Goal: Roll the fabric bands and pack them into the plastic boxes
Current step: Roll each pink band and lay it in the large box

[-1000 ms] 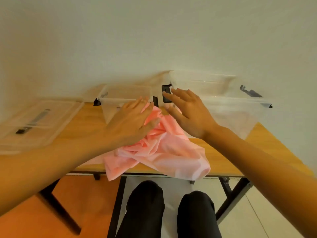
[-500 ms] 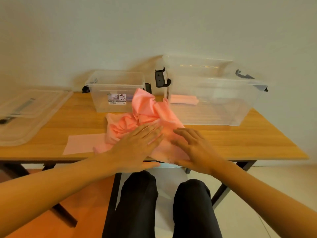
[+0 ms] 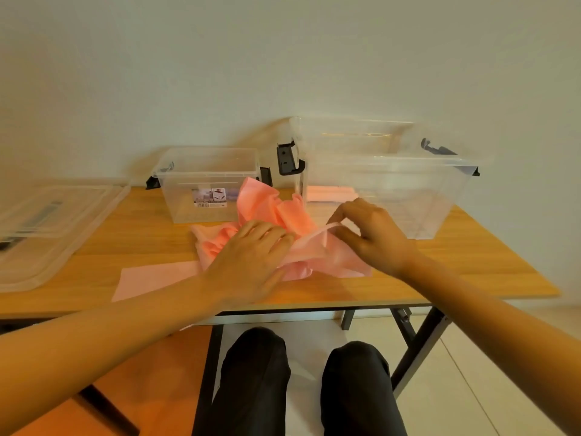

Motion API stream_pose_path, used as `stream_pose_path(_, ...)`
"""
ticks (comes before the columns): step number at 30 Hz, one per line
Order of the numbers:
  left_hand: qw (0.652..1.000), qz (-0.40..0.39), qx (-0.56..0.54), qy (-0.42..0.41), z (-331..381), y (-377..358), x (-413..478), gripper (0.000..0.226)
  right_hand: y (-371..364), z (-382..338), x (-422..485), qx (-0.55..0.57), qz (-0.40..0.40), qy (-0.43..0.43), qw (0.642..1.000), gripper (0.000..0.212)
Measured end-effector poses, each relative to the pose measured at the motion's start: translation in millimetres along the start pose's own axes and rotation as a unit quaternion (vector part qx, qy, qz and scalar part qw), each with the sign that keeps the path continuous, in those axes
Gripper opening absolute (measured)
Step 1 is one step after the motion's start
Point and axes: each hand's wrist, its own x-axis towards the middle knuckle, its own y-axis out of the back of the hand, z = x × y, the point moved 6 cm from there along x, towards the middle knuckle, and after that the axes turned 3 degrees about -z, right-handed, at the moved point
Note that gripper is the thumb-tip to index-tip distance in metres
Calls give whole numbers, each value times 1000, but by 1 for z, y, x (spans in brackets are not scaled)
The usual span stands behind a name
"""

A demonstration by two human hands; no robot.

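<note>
Salmon pink was shown on the fabric bands (image 3: pixel 270 212), clear plastic with black latches (image 3: pixel 287 160) on the left box (image 3: pixel 207 187) and right box (image 3: pixel 408 196), pale wood grain on the table (image 3: pixel 471 265), black on the trousers (image 3: pixel 251 388).

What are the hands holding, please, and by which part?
The right hand pinches a fabric band by its raised edge; the left hand lies on the pile, grip unclear.

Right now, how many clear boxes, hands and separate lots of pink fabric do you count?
Clear boxes: 2, the small box and the large box.
Hands: 2, the left hand and the right hand.
Pink fabric lots: 3, the heap, the flat strip and the piece inside the large box.
Total: 7.
</note>
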Motion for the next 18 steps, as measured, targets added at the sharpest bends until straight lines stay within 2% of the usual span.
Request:
stream_pose_path(3, 998, 46, -6, 33, -13, 22, 14, 30, 24, 1, 15, 107, 12, -58, 993, 11)
stream_pose_path(7, 998, 42, 20, 48, -29, 42, 33, 41, 55, -4, 42, 140, 27, -65, 988, 12)
stream_pose_path(9, 998, 29, 12, 61, -35, 47, 38, 39, 70, -5, 55, 167, 19, -77, 983, 13)
stream_pose_path(12, 995, 56, -28, 77, -41, 58, 44, 8, 90, -7, 68, 212, 0, -92, 973, 16)
stream_pose_path(14, 989, 79, -72, 106, -51, 71, 52, 18, 102, -7, 73, 234, -4, -102, 967, 19)
stream_pose_path(18, 963, 95, -177, 182, -76, 94, 70, 23, 120, -2, 79, 287, 16, -119, 950, 19)
